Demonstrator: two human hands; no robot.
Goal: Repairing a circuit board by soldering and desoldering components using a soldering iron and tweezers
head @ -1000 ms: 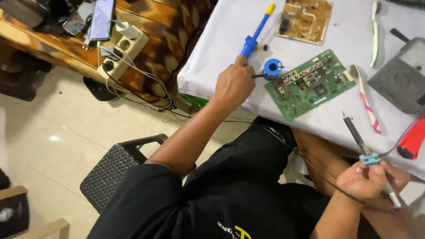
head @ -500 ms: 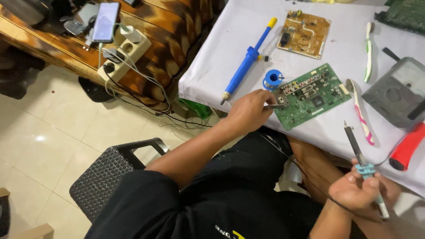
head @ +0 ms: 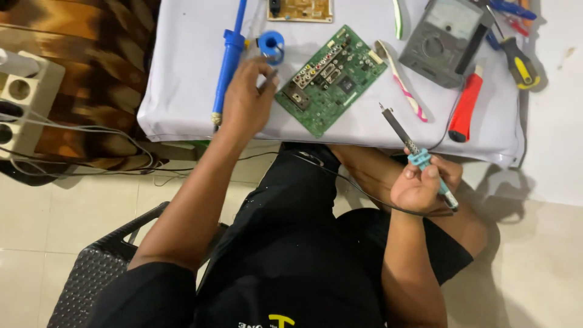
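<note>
My left hand [head: 246, 100] rests on the white cloth at the left edge of a green circuit board [head: 331, 79]. Its thumb and forefinger pinch a thin grey solder wire [head: 271, 77] just below a blue solder spool [head: 271, 45]. A blue desoldering pump [head: 229, 58] lies beside that hand, untouched. My right hand [head: 422, 185] is off the table over my lap, closed round a soldering iron [head: 419, 159] with a teal collar. The iron's tip points up towards the board's right corner without touching it.
On the white-clothed table [head: 182, 79] lie a brown circuit board [head: 300, 9], a grey multimeter [head: 446, 39], a pink-and-white toothbrush [head: 401, 79], a red-handled tool [head: 466, 109] and a yellow-black screwdriver [head: 521, 61]. A power strip [head: 24, 103] sits left; a black chair [head: 91, 279] is below.
My left hand let go of the blue pump, which now lies flat, and moved to the green board's edge, pinching the wire. My right hand still holds the iron.
</note>
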